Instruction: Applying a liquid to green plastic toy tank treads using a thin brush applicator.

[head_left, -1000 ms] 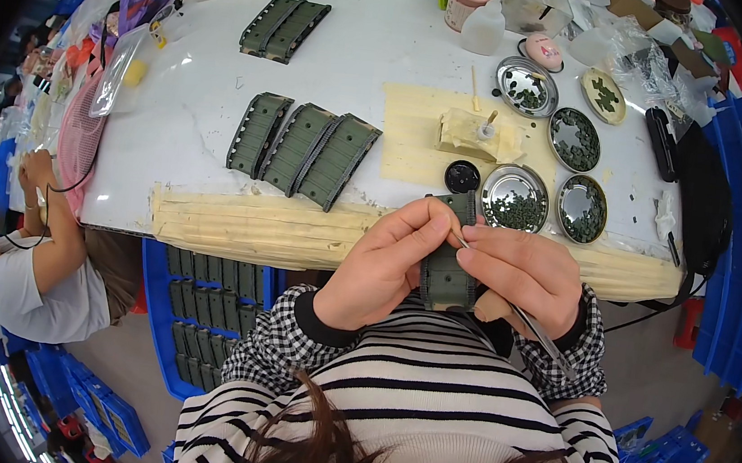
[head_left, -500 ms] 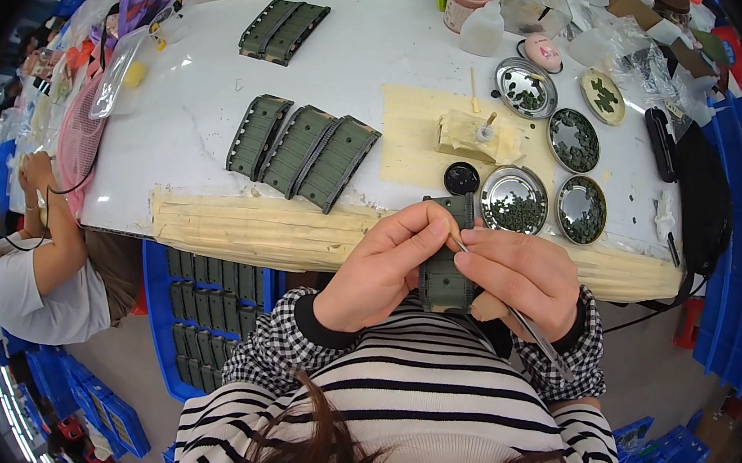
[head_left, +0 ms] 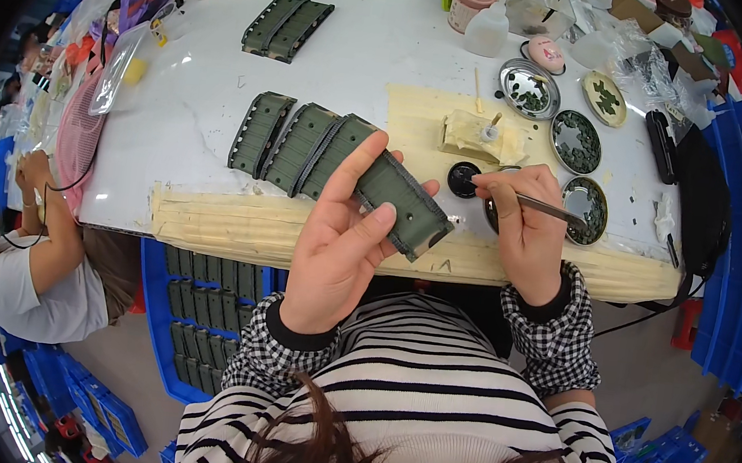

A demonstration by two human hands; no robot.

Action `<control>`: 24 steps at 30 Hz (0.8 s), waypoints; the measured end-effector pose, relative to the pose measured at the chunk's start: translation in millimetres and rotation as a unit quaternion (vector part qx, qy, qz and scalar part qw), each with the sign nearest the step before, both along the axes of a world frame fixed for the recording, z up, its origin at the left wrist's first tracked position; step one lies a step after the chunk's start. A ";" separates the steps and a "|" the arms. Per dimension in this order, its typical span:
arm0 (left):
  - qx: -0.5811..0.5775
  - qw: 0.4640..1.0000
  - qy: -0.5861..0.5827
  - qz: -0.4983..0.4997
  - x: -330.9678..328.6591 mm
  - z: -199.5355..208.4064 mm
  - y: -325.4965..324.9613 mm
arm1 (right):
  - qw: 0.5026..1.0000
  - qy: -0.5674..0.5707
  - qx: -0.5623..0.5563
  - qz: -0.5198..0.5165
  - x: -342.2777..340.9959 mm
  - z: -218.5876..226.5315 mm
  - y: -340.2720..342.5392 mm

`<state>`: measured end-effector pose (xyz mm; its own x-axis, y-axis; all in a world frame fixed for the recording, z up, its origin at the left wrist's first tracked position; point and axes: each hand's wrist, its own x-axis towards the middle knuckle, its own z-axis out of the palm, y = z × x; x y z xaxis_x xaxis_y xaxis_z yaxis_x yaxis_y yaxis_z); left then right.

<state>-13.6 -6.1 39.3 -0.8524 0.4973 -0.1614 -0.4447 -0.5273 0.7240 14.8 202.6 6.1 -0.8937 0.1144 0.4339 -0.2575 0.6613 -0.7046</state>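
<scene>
My left hand (head_left: 333,246) grips a curved dark green panel (head_left: 403,201) with camouflage edges and a small hole near one end. The thumb lies on its face and the fingers reach round its far side. My right hand (head_left: 529,235) pinches metal tweezers (head_left: 552,210), their tips hidden by my fingers beside a small black round dish (head_left: 463,176). Behind the held panel lie similar green panels (head_left: 259,134) on the white table. A steel dish (head_left: 493,210) is mostly covered by my right hand, and another dish with green bits (head_left: 593,201) sits just right of it.
More round dishes of small green pieces (head_left: 577,140) stand at the right. A tape-covered block (head_left: 480,136) sits behind the black dish. Beige tape wraps the table's front edge (head_left: 227,225). A blue crate of panels (head_left: 163,336) stands below, and another person (head_left: 49,279) sits at the left.
My hands have separated. The left has raised the panel and tilted it leftward, away from my body. The right has moved the tweezers from the panel to the black dish.
</scene>
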 end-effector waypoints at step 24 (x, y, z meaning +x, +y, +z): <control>0.003 0.997 0.006 0.071 2.8 5.5 9.9 | 0.974 0.046 -0.109 0.192 30.0 41.3 -24.0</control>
